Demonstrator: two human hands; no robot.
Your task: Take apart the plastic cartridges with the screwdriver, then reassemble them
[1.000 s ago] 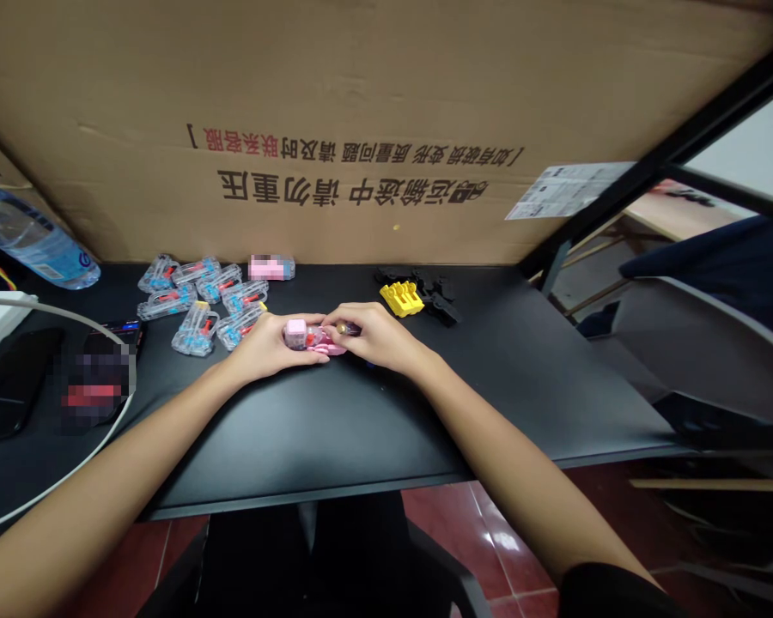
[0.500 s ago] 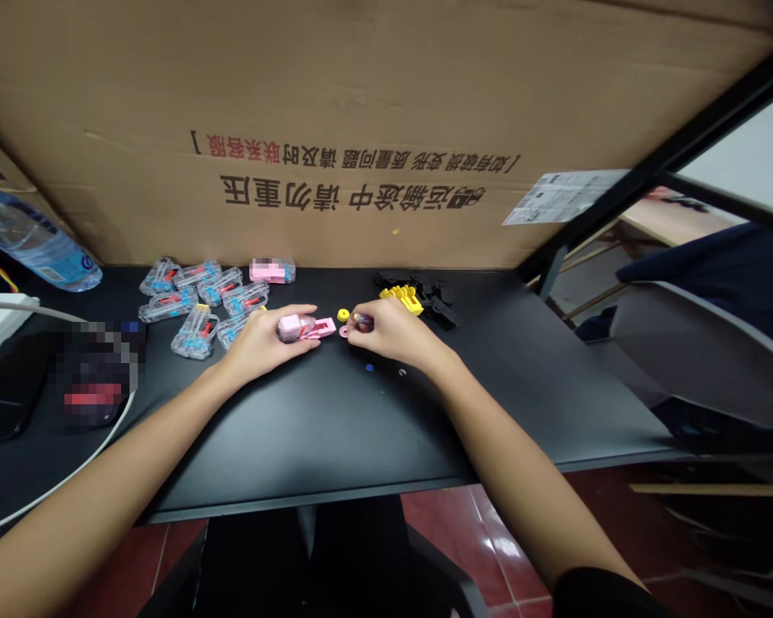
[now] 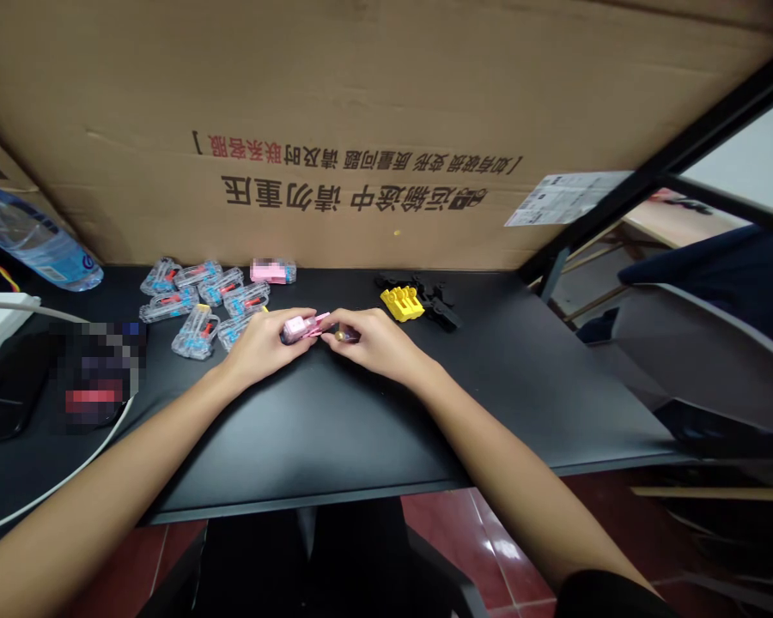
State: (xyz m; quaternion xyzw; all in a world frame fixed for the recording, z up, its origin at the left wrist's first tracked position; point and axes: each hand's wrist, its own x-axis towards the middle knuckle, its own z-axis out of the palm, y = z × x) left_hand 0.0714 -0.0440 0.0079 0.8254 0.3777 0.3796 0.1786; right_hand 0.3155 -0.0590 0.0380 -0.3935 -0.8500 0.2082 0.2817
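My left hand (image 3: 267, 343) is closed around a small pink-and-clear plastic piece (image 3: 296, 328), whose pink end points right. Close against that end is my right hand (image 3: 377, 343), its thumb and forefinger pinched together. A slim rod-like object with a brass-coloured end (image 3: 343, 336) sticks out of the right hand; its kind is unclear. Whatever is between the right fingertips is too small to make out. Several clear plastic toy pistols (image 3: 197, 333) with blue and red parts lie left of my left hand. Beyond my right hand are yellow plastic parts (image 3: 402, 304).
Black plastic parts (image 3: 435, 300) lie behind the yellow ones. A pink-and-clear piece (image 3: 272, 272) rests by the cardboard wall (image 3: 361, 103). At left are a water bottle (image 3: 45, 240), a white cable (image 3: 112, 433) and a power strip (image 3: 0, 330). The black table's front edge (image 3: 309, 506) is near me.
My right hand has moved left and met the pink end of the left-hand piece. The yellow ring, the blue disc and a small pale bit are now hidden. The pink ring at my right fingertips no longer shows clearly.
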